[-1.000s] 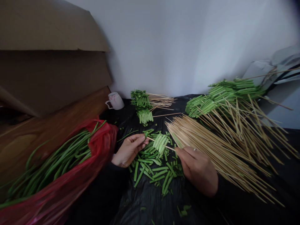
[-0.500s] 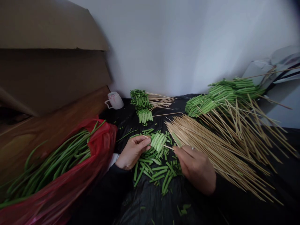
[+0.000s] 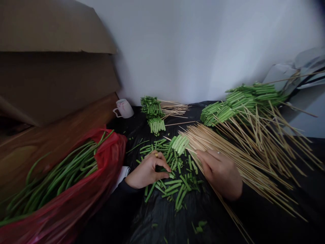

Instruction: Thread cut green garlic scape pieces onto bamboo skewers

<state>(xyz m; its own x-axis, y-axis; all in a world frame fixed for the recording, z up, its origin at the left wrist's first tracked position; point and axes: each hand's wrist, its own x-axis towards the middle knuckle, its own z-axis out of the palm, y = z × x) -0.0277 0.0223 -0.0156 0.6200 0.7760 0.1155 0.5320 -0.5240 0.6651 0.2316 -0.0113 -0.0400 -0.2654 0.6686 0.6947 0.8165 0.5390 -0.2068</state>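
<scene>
My right hand grips a bamboo skewer. Threaded side by side near its tip is a row of cut green bean pieces, and the pointed end sticks out to the left. Below and left of that row, my left hand reaches into the loose pile of cut green beans on the black plastic sheet. Its thumb and forefinger pinch around a short bean piece, and the other fingers are partly hidden.
Bare bamboo skewers lie fanned under and beyond my right hand. Finished bean skewers are stacked at the back and back right. A red plastic bag of long beans lies left, near a white mug and a cardboard box.
My left hand has let go of the skewer's tip and moved down to the loose pieces. My right hand has shifted slightly right, taking the skewer with it.
</scene>
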